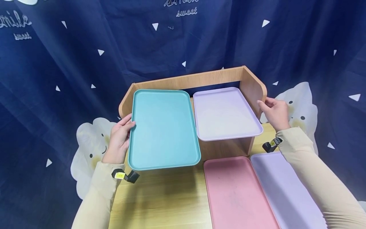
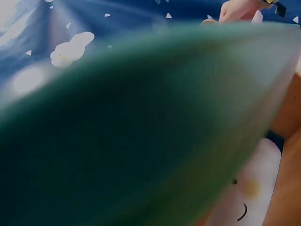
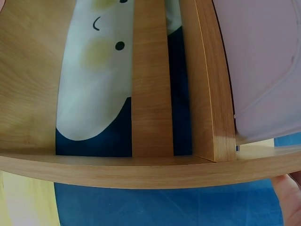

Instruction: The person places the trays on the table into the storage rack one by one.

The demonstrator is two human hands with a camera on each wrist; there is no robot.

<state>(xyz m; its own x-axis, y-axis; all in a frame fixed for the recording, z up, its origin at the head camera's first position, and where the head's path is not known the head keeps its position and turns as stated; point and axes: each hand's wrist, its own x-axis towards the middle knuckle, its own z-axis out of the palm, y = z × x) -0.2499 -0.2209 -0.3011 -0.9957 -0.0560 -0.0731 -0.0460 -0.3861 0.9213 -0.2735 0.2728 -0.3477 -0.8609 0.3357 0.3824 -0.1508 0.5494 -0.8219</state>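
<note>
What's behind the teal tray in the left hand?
Past the top and left edges of the teal tray, parts of the wooden shelf show, with the blue curtain beyond. Whatever is directly behind the tray is covered.

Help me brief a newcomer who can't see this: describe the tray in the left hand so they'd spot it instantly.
Find the wooden shelf in front of the blue curtain. At the shelf's left half, the left hand pinches a tray by its left edge. It alone is teal; its neighbours are two lilac trays and a pink tray.
</note>
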